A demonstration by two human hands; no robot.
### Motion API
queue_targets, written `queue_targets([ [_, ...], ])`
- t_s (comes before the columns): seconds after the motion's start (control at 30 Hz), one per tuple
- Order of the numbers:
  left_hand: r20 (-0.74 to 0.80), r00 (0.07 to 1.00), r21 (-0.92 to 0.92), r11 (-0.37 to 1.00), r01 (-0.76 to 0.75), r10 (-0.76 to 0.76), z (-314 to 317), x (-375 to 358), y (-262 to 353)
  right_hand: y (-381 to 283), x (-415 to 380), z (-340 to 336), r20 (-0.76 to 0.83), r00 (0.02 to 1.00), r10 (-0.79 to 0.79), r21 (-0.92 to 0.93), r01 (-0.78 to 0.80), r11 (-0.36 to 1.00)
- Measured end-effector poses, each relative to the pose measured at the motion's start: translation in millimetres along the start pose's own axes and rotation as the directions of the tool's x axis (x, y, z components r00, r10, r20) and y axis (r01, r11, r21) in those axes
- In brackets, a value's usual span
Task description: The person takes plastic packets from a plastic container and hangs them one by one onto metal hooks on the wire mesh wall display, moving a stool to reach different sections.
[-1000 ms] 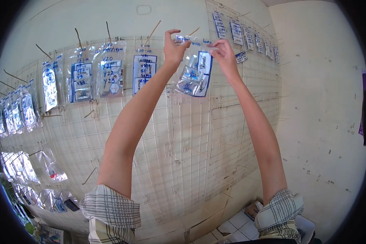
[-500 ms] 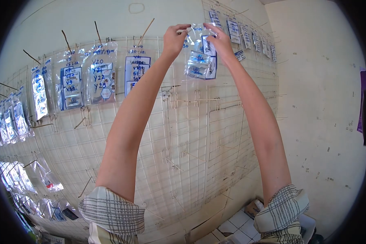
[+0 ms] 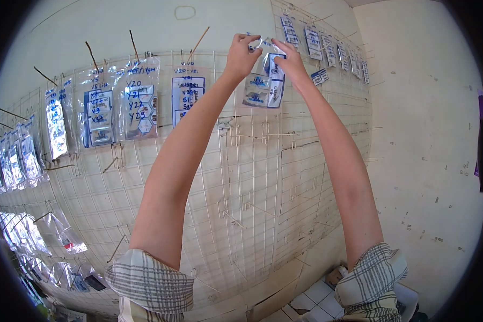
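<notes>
High on the wall grid, a clear plastic bag (image 3: 262, 90) hangs between my two hands. It has blue handwriting near its top and holds several silvery packets and blue-and-white cards. My left hand (image 3: 244, 55) grips the bag's upper left edge, thumb and forefinger curved around the film. On the opposite side, my right hand (image 3: 291, 63) grips the upper right part, its thumb lower down over a card. A hook behind the bag's top is mostly hidden by the fingers.
Similar labelled bags (image 3: 139, 104) hang from hooks at left, and more packets (image 3: 314, 43) at upper right. Bare hooks (image 3: 198, 40) stick out of the white wire grid (image 3: 252, 177). A plain wall (image 3: 413, 134) stands at right, with a small box (image 3: 335, 275) low down.
The bag's top has bent and crumpled between my hands. My left hand has shifted slightly right, its thumb and forefinger now further apart. The view has moved slightly.
</notes>
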State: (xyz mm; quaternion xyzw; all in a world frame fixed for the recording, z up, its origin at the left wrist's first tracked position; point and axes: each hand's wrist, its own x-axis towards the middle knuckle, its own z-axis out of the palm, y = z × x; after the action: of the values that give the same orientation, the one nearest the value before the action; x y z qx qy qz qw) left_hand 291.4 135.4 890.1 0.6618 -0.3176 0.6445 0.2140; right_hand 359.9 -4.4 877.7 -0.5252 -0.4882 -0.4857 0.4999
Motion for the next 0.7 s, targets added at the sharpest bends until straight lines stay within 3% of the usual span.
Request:
queue_targets([
  [0.13, 0.042, 0.999, 0.043, 0.999, 0.021, -0.023, -2, 1, -7, 3, 0, 5, 0.0, 1.0, -0.005, -0.012, 0.005, 1.0],
  [0.3, 0.138, 0.989, 0.345, 0.938, 0.008, -0.059, -3, -5, -28, 15, 1, 29, 0.087, 0.991, -0.1, -0.169, 0.114, 0.979],
  [0.43, 0.131, 0.986, 0.442, 0.896, 0.036, -0.105, -6, -14, -42, 25, -7, 50, 0.135, 0.989, -0.055, -0.219, 0.084, 0.972],
  [0.6, 0.191, 0.937, 0.587, 0.799, 0.129, -0.292, -4, -23, -51, 41, -3, 81, 0.173, 0.983, -0.061, -0.368, 0.122, 0.922],
  [0.7, 0.199, 0.942, 0.644, 0.76, 0.081, -0.269, 0, -24, -65, 49, -2, 93, 0.188, 0.982, -0.032, -0.398, 0.106, 0.911],
])
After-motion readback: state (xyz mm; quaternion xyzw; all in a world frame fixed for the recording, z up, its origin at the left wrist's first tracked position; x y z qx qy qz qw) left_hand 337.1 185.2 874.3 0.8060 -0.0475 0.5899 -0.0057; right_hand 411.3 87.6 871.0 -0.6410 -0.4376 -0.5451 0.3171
